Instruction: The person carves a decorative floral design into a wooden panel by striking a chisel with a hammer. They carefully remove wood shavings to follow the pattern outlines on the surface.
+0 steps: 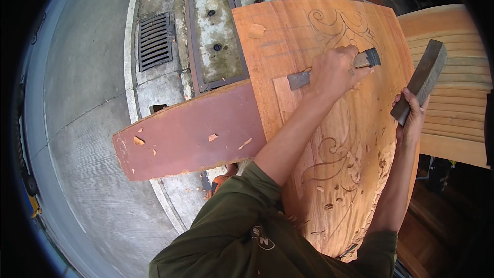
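My left hand (pixel 334 69) is closed around a wide chisel (pixel 299 80). Its flat metal blade points left, and the handle's dark-banded end sticks out to the right of my fingers. Beneath it lies a large wooden panel (pixel 303 25) with scroll outlines at its far end and carved scrolls nearer me. The blade is close to the edge of a shallow recess; I cannot tell whether it touches the wood. Over the panel's right edge, my right hand (pixel 411 116) grips a long, dark, squared wooden block (pixel 428 69), tilted up and away from me.
A reddish-brown board (pixel 190 134) with a few wood chips extends left from under the panel. Slatted woodwork (pixel 447 72) stands at the right. Chips and shavings lie on the panel's near right part. A metal drain grate (pixel 154 41) is set in the concrete ground at the left.
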A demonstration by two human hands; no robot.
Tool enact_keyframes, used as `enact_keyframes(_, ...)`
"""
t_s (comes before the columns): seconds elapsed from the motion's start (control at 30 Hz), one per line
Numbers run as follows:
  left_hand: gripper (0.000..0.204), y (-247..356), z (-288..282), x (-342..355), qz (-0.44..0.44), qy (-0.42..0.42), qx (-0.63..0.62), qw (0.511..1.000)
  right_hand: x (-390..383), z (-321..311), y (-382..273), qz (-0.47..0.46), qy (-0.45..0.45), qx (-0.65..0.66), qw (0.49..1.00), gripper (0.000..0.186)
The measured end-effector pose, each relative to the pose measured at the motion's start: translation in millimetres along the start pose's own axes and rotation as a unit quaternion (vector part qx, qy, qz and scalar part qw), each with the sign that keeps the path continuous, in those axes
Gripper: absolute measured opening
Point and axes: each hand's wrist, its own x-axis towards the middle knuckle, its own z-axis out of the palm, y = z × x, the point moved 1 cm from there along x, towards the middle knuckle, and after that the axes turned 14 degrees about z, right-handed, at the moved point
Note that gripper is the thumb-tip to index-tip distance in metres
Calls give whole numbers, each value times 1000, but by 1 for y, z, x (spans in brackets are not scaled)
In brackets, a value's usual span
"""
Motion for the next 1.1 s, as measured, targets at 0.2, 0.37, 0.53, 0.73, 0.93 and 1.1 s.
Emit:
enact_keyframes(0.2,46,-2,-3,1,-21,-15,15,1000,-8,1,30,-77,-95,-256,959,81)
enact_keyframes(0.37,45,-4,-1,0,-15,17,4,1000,3,23,3,13,-3,7,1000,78)
enact_keyframes(0.53,43,-5,-4,0,4,21,14,1000,-8,9,34,-102,-106,-238,960,84)
enact_keyframes(0.73,42,-13,-2,-2,-21,12,35,999,16,16,-4,5,26,8,1000,61)
enact_keyframes(0.93,43,-8,-13,-5,-20,36,0,999,-2,18,28,-104,-107,-264,953,85)
enact_keyframes(1.1,45,-11,-7,-4,-24,29,5,999,18,26,10,28,-15,13,999,82)
